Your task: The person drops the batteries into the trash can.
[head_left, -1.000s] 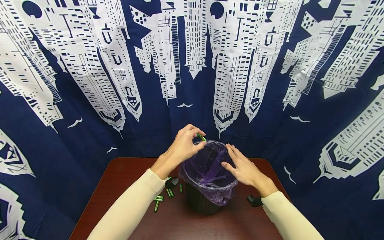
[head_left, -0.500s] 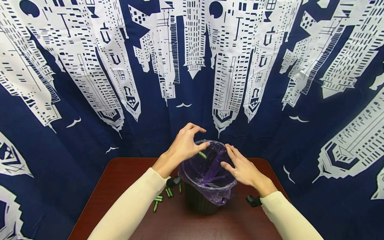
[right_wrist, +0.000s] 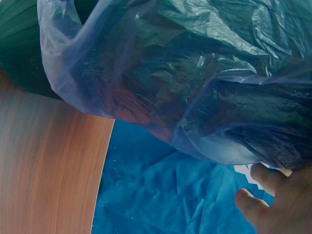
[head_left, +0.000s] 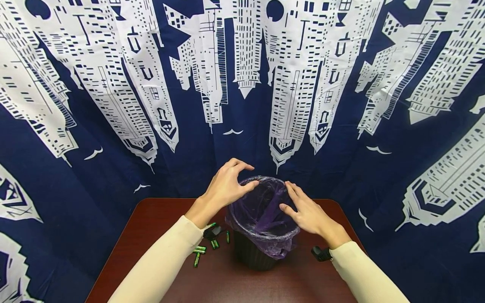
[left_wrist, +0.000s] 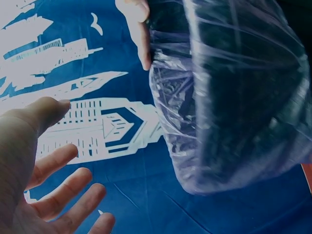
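A dark ribbed trash can [head_left: 251,252] stands on the table, lined with a thin purple plastic bag [head_left: 278,251] folded over its rim. Over the left part of the rim my left hand [head_left: 226,186] is held in the air, thumb and fingers spread apart with nothing between them; the left wrist view shows the same spread fingers [left_wrist: 73,187] beside the bag. My right hand [head_left: 310,213] lies along the right rim, fingers straight against the bag and thumb over the opening. Several green batteries [head_left: 196,259] lie on the table left of the can, some partly hidden by my left wrist camera.
The reddish-brown wooden table [head_left: 163,214] ends just behind the can. Beyond it hangs a navy curtain [head_left: 197,168] with a white city skyline print. Small black cameras [head_left: 321,253] are strapped at both wrists.
My left hand let go of a battery, which dropped into the lined can and is out of sight now. That hand then drew slightly back to the left. My right hand stayed put.
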`<state>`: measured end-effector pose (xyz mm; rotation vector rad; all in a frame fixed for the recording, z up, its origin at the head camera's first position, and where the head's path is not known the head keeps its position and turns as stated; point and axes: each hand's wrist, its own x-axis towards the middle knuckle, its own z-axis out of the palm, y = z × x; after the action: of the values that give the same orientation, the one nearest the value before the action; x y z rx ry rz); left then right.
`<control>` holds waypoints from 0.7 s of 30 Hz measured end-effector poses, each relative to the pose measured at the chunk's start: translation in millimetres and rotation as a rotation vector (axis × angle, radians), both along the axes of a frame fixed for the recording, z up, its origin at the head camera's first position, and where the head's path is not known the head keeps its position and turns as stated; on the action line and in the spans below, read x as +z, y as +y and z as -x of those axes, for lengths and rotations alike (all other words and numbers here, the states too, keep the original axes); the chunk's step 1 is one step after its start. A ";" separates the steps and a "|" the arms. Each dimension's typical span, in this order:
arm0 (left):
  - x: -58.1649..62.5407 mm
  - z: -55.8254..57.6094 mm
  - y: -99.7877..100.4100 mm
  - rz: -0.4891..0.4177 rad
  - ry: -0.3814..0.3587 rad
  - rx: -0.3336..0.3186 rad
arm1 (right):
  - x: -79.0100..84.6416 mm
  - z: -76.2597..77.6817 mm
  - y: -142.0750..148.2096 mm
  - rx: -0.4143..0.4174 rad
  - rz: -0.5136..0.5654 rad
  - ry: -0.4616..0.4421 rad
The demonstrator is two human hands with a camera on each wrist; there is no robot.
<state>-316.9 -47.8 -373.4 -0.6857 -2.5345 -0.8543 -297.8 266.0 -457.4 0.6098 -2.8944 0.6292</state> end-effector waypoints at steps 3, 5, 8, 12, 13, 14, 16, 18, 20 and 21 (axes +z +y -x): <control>-4.4 0.2 -6.0 -0.005 -0.007 0.014 | -0.1 -0.1 0.3 -0.001 0.000 0.000; -7.6 0.1 -10.5 -0.010 -0.016 0.019 | -0.1 -0.1 0.2 -0.001 0.001 -0.002; -13.6 0.2 -18.0 -0.016 -0.027 0.022 | 0.1 -0.1 -0.1 0.001 0.004 -0.004; -22.5 1.0 -28.7 -0.020 -0.029 0.026 | 0.5 -0.8 -0.2 0.002 0.007 -0.006; -24.7 1.2 -31.6 -0.023 -0.028 0.028 | 0.7 -1.0 -0.2 0.002 0.008 -0.006; -27.0 1.3 -34.5 -0.026 -0.029 0.029 | 0.7 -1.2 -0.2 0.002 0.007 -0.007; -31.5 1.1 -40.7 -0.030 -0.029 0.037 | 0.8 -1.5 -0.3 0.003 0.009 -0.007; -36.2 1.0 -47.0 -0.034 -0.030 0.043 | 0.7 -1.5 -0.3 0.003 0.008 -0.006; -41.4 0.9 -53.1 -0.037 -0.031 0.052 | 0.5 -1.3 -0.3 0.003 0.007 -0.005; -44.0 0.8 -56.4 -0.037 -0.036 0.056 | 0.1 -1.1 -0.2 0.002 0.007 -0.006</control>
<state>-317.7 -104.1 -417.5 -0.5905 -2.5503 -0.9004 -296.7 265.7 -457.4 0.6114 -2.8961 0.6417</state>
